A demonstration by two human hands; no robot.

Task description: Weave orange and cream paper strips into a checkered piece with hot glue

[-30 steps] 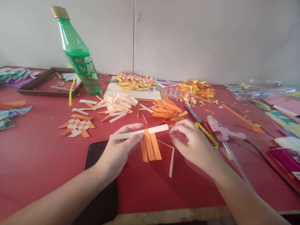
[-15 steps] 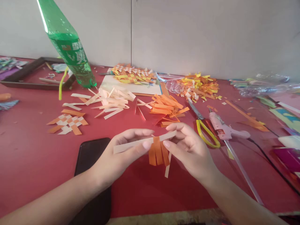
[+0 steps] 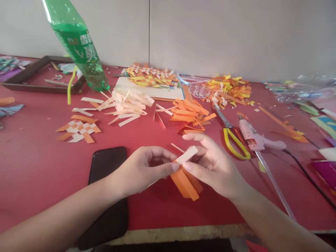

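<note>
Above the red table's near edge, my left hand (image 3: 154, 166) pinches a small bundle of orange paper strips (image 3: 185, 183) between thumb and fingers. A white paper strip (image 3: 188, 154) crosses the top of the orange ones. My right hand (image 3: 211, 164) grips the same bundle from the other side, its thumb against the strips and its index finger raised. The orange ends hang down below the thumbs. Fingers hide part of the join. Beyond the hands lie a pile of white strips (image 3: 128, 103) and a pile of orange strips (image 3: 190, 112).
A black phone (image 3: 109, 164) lies under my left forearm. Yellow-handled scissors (image 3: 236, 143) and a pink glue gun (image 3: 256, 136) rest at right. Behind stand a green bottle (image 3: 80, 49) and a dark frame (image 3: 34, 87). A woven checkered piece (image 3: 78, 130) lies at left.
The strips in my hands have turned, so the orange ends now slant down to the right. Less of the white strip shows on the left. My view has shifted slightly.
</note>
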